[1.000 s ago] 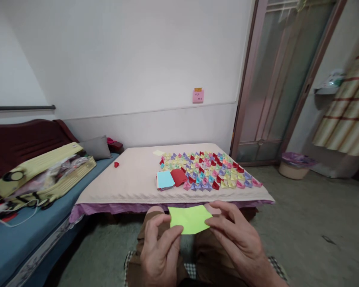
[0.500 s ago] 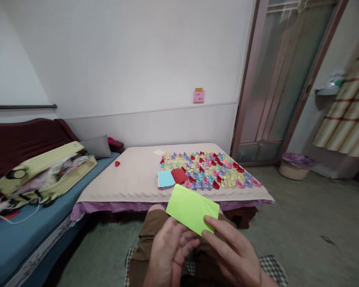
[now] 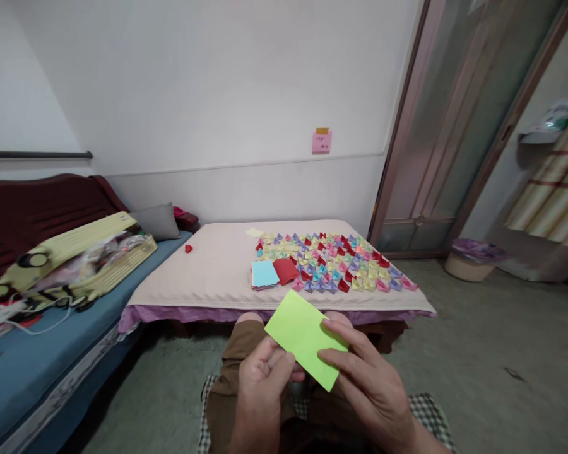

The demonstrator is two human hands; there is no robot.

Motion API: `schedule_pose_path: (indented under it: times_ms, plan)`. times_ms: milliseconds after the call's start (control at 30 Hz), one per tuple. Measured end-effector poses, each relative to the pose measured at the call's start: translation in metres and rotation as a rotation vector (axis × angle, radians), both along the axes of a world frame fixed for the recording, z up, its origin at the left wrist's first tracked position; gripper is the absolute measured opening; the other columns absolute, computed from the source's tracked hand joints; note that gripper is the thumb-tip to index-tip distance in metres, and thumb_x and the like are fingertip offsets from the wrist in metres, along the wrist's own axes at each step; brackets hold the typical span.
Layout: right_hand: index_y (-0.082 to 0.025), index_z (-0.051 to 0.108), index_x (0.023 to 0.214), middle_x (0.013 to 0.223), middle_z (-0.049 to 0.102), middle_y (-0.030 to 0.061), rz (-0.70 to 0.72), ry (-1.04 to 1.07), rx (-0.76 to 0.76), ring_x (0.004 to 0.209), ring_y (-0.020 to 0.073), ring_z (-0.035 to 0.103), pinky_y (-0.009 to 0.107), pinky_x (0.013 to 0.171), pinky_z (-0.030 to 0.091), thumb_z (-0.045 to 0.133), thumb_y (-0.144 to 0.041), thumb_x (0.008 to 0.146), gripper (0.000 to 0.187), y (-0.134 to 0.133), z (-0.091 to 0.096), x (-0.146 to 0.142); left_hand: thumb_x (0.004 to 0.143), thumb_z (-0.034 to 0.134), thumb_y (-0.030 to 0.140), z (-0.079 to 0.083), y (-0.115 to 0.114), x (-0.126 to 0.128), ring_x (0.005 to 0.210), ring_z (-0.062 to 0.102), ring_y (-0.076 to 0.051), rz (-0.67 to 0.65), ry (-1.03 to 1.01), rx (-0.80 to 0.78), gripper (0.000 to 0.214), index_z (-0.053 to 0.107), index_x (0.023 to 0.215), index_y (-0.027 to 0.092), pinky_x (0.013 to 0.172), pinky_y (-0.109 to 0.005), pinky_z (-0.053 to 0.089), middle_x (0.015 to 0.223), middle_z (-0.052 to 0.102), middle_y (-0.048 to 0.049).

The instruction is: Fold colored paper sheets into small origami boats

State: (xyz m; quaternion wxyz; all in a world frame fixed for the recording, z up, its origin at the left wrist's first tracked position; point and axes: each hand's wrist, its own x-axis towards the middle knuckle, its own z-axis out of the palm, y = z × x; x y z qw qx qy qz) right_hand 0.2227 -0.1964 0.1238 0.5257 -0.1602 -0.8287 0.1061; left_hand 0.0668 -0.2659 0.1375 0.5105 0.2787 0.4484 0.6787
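Observation:
A lime-green sheet of paper (image 3: 296, 334) is held slanted above my lap, its far corner pointing at the table. My right hand (image 3: 372, 378) grips its right side, with two fingers lying across the top face and the rest partly hidden. At the lower left edge, my left hand (image 3: 265, 384) pinches the paper, thumb by the edge and fingers curled partly behind it. Beyond it, a stack of square paper (image 3: 265, 274) with a light blue sheet on top lies beside red paper (image 3: 285, 271). Many small folded paper pieces (image 3: 334, 258) in several colours stand in rows to the right.
The pieces rest on a low bed-like surface with a cream cover (image 3: 208, 271). A small red item (image 3: 188, 248) lies at its left. An open yellow suitcase (image 3: 94, 252) sits on a blue sofa (image 3: 52, 340). A bin (image 3: 473, 260) stands near the sliding door (image 3: 454, 139).
The green paper has turned clockwise and tilted downward at its right end. My left thumb has closed toward its lower edge. The view has shifted slightly.

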Motion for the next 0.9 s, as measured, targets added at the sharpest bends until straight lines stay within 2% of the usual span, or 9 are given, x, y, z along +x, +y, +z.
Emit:
schedule_pose_path:
  times_ms: [200,367,533,767,900]
  plan:
    - [-0.019,0.068,0.096,0.121,0.061,0.0147,0.046,-0.015,-0.064,0.111,0.0224,0.06,0.029,0.089,0.052,0.056,-0.005,0.081,0.024,-0.002,0.006,-0.002,0.07,0.073,0.022,0.004,0.0,0.006,0.072,0.066,-0.017,0.062,-0.044,0.049,0.046,0.065,0.115,0.014,0.06,-0.021,0.047,0.093,0.074,-0.0122]
    - [-0.021,0.069,0.08,0.114,0.065,0.0117,0.029,0.049,-0.256,0.108,0.024,0.061,0.03,0.083,0.053,0.062,-0.016,0.082,0.009,-0.003,0.011,-0.009,0.068,0.074,0.025,0.008,0.001,0.008,0.071,0.068,-0.018,0.089,-0.04,-0.015,0.049,0.065,0.115,0.013,0.058,-0.022,0.048,0.093,0.074,-0.0138]
    - [-0.019,0.058,0.058,0.103,0.067,0.0099,-0.084,0.188,-0.469,0.095,0.0242,0.063,0.033,0.08,0.051,0.064,-0.017,0.076,0.019,-0.004,0.013,-0.02,0.063,0.077,0.028,0.007,0.002,0.009,0.066,0.07,-0.021,0.095,-0.051,-0.083,0.056,0.065,0.115,0.012,0.058,-0.024,0.05,0.087,0.075,-0.0147]
    - [-0.02,0.052,0.057,0.101,0.065,0.0086,-0.088,0.258,-0.541,0.095,0.024,0.062,0.032,0.078,0.048,0.064,-0.013,0.073,0.021,-0.001,0.009,-0.027,0.063,0.077,0.03,0.001,0.003,0.008,0.069,0.071,-0.023,0.09,-0.054,-0.08,0.053,0.067,0.112,0.01,0.059,-0.024,0.051,0.09,0.075,-0.0154]
    - [-0.02,0.051,0.057,0.103,0.063,0.0085,-0.074,0.247,-0.589,0.094,0.0231,0.061,0.032,0.079,0.047,0.062,-0.013,0.074,0.022,-0.001,0.004,-0.027,0.054,0.083,0.022,-0.006,0.008,0.009,0.075,0.072,-0.025,0.087,-0.074,-0.05,0.053,0.069,0.104,0.01,0.063,-0.026,0.054,0.089,0.075,-0.0156]
